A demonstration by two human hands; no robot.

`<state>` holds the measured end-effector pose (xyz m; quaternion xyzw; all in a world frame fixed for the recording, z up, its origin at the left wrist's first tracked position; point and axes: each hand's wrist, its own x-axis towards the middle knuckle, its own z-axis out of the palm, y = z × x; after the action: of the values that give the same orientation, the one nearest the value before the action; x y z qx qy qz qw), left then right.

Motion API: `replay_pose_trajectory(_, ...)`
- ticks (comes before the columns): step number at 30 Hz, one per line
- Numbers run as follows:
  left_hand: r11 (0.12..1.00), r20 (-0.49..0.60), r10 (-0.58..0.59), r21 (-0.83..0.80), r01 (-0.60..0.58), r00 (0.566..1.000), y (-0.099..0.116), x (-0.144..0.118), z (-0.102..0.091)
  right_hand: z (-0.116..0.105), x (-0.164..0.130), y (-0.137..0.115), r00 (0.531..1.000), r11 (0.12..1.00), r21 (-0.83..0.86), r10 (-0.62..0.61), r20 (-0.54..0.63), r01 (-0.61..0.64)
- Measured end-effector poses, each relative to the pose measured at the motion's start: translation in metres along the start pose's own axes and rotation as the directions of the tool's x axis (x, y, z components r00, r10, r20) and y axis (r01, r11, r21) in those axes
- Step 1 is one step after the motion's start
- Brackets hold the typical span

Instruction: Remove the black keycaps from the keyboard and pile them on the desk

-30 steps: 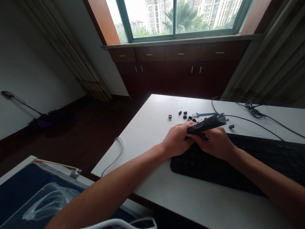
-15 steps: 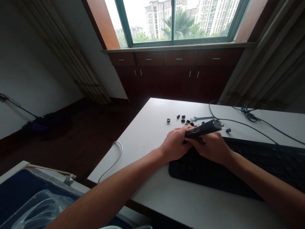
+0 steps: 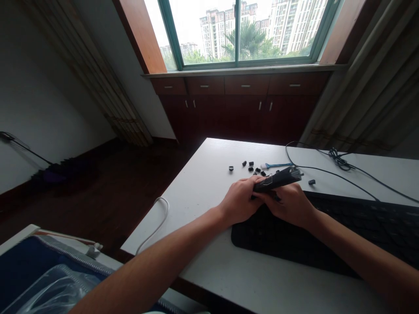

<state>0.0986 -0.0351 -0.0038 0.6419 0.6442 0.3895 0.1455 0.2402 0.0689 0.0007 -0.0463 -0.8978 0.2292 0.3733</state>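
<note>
Both hands hold a slim black tool above the black keyboard's left end.

The left hand (image 3: pixel 240 201) and right hand (image 3: pixel 290 204) each keep a closed grip on the tool (image 3: pixel 276 179); steady it low over the keyboard (image 3: pixel 327 235). Nearest, a blue zip pouch (image 3: pixel 29 274) holds clear plastic; farther on the desk (image 3: pixel 209 174) lie loose keycaps (image 3: pixel 252 166).

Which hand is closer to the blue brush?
Right. The right hand sits just below the brush, under the far end of the black tool both hands hold. The left hand is lower and further left, at the tool's near end.
</note>
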Motion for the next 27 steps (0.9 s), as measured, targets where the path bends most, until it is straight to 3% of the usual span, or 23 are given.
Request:
replay_pose_trajectory(4,1.0,0.007,-0.013,0.018,0.012,1.0,0.001,0.001,0.0,0.0,0.003,-0.004,0.99,0.991,0.08,0.111,-0.084,-0.104)
replay_pose_trajectory(10,0.999,0.038,-0.006,-0.043,0.008,0.999,0.001,0.002,-0.004,0.0,0.005,-0.005,0.981,0.969,0.159,0.192,-0.001,-0.189)
replay_pose_trajectory(15,0.981,0.158,0.132,-0.163,-0.106,0.979,-0.003,0.005,-0.026,0.0,0.005,-0.004,0.947,0.901,0.294,0.315,0.056,-0.317)
replay_pose_trajectory(21,0.98,0.234,0.196,-0.059,-0.188,0.952,-0.02,0.009,-0.052,-0.005,0.005,0.002,0.928,0.851,0.374,0.356,0.106,-0.37)
replay_pose_trajectory(27,0.969,0.244,0.246,-0.034,-0.246,0.938,-0.023,0.008,-0.054,-0.011,0.004,0.006,0.903,0.803,0.415,0.357,0.238,-0.427)
